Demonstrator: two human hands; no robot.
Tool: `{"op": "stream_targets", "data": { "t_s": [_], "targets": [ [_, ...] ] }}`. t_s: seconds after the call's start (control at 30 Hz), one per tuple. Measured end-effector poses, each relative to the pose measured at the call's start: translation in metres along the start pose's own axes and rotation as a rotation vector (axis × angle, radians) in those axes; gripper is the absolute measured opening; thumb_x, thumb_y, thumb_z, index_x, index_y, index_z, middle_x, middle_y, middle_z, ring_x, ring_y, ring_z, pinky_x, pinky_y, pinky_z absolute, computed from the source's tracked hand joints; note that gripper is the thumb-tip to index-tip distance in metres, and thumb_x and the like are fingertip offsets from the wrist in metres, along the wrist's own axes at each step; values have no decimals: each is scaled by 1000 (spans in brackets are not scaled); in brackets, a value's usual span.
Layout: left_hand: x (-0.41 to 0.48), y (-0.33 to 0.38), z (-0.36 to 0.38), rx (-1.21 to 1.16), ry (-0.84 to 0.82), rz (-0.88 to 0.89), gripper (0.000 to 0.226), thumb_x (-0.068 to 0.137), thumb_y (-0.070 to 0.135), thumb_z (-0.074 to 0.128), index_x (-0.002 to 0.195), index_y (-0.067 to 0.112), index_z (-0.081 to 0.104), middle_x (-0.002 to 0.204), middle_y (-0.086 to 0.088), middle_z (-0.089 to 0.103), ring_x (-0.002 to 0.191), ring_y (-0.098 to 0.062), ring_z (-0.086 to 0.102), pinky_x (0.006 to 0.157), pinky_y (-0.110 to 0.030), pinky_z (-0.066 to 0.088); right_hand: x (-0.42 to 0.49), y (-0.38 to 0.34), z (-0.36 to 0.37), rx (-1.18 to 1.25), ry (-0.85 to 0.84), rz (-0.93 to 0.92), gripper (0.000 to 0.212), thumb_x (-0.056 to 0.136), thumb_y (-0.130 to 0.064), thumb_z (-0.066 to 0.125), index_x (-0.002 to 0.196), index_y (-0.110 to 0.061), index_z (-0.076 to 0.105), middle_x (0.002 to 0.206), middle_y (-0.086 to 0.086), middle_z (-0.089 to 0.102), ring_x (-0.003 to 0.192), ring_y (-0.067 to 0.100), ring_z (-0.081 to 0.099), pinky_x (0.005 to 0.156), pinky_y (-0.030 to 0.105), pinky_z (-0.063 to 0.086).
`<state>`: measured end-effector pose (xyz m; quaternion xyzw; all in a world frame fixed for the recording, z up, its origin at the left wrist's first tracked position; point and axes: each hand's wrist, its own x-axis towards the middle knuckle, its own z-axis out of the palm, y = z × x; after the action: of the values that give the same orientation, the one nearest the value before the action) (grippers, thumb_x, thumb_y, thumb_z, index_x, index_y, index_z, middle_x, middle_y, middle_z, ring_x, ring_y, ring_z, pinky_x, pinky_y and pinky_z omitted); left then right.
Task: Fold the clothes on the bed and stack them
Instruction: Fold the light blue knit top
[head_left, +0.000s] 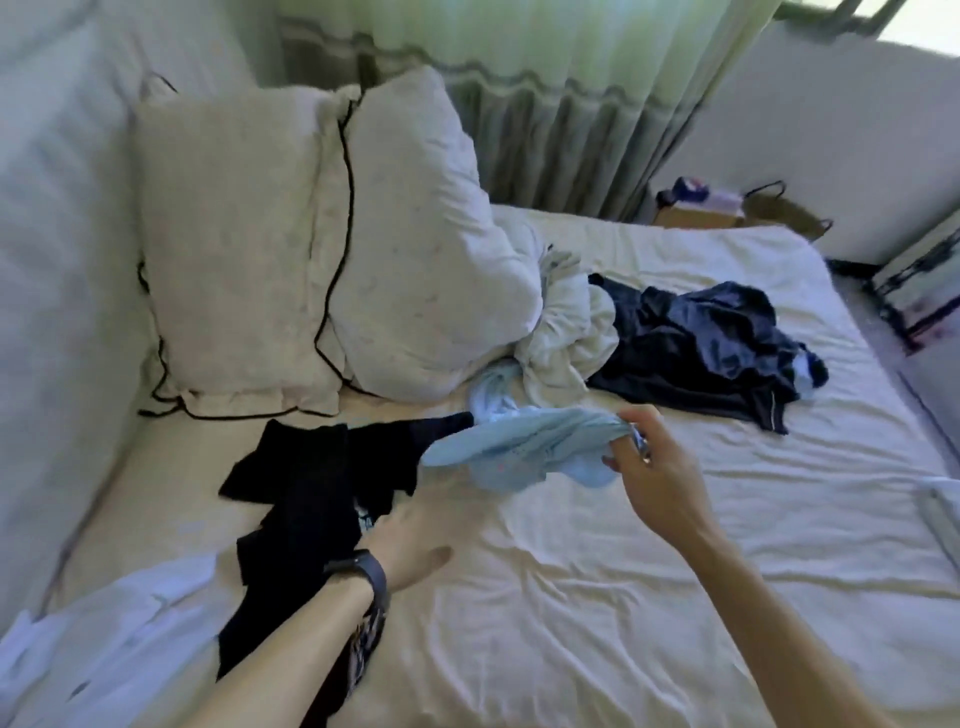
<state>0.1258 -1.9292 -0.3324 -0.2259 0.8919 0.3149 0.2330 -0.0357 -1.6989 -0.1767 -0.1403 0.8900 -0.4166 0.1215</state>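
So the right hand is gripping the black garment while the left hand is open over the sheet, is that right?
No. In the head view the right hand grips the light blue garment; the black garment lies on the sheet. The left hand is open over it.

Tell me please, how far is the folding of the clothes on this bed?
Nothing looks done: no folded stack shows. In hand: the right hand grips the light blue garment; the left hand hovers open. Left: the black garment, the navy garment and the crumpled white cloth lie unfolded.
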Motion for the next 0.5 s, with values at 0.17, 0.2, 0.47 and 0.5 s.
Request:
{"op": "stream_targets", "data": {
  "t_s": [0.17, 0.2, 0.47, 0.5],
  "targets": [
    [-49, 146, -101, -282, 390, 509, 75, 66, 60, 76, 130, 52, 37, 125, 11, 63, 113, -14, 61, 91, -34, 53, 13, -108, -75, 281, 141, -179, 30, 98, -16, 62, 84, -43, 64, 86, 5, 70, 79, 20, 72, 72, 27, 63],
    [-55, 170, -111, -309, 418, 569, 70, 65, 62, 75, 124, 52, 38, 120, 15, 64, 108, -12, 62, 90, -34, 53, 18, -124, -89, 294, 132, -203, 29, 98, -17, 61, 85, -42, 65, 84, -2, 71, 79, 17, 73, 75, 33, 64],
    [-66, 243, -195, -51, 613, 424, 19, 91, 28, 57, 75, 19, 52, 64, 3, 56, 67, -26, 59, 56, -34, 38, 46, -166, -205, 172, 242, -355, 28, 98, -14, 57, 87, -39, 65, 89, 4, 70, 70, 9, 71, 68, 31, 64],
    [-71, 243, -216, 2, 645, 418, 24, 90, 25, 57, 67, 20, 50, 59, 4, 52, 61, -22, 55, 53, -32, 34, 47, -160, -221, 95, 296, -389, 29, 97, -15, 57, 88, -41, 64, 81, -5, 68, 65, 5, 68, 63, 27, 62]
  ]
}}
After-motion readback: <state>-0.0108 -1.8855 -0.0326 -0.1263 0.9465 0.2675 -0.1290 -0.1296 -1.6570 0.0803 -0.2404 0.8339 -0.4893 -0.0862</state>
